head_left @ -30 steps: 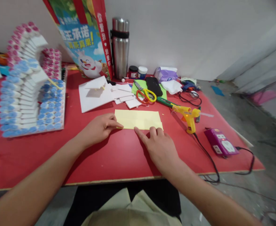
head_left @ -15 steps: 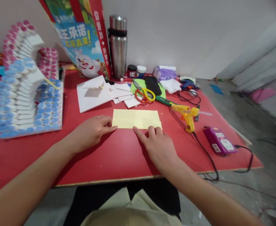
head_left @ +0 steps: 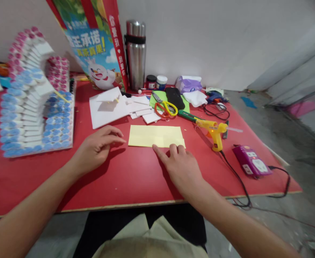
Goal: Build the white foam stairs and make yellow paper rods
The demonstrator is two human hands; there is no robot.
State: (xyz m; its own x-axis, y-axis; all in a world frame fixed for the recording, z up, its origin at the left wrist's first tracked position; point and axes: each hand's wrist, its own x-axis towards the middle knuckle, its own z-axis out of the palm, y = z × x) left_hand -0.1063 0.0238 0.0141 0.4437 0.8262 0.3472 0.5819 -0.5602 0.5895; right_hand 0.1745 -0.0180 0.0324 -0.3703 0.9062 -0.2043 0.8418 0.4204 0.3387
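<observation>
A folded sheet of pale yellow paper (head_left: 155, 135) lies flat on the red tabletop (head_left: 136, 179) in front of me. My right hand (head_left: 183, 168) rests at its near edge, index finger stretched out and fingertips touching the paper, the other fingers slightly bent. My left hand (head_left: 98, 147) is just off the paper's left end, lifted a little above the table. Its fingers are extended towards the paper with nothing in them, and the thumb sits below them.
Scissors (head_left: 166, 109), white card pieces (head_left: 138, 107) and a black phone-like object (head_left: 175, 98) lie behind the paper. To the right are a yellow glue gun (head_left: 215, 136) and a purple power strip (head_left: 251, 161). A blue-and-pink paper model (head_left: 36, 118), gift bag (head_left: 98, 46) and steel flask (head_left: 136, 57) stand at the back left.
My left hand has come off the paper's left corner, drawing back to the left and lifting. My right hand stays at the near edge, and the view has shifted slightly.
</observation>
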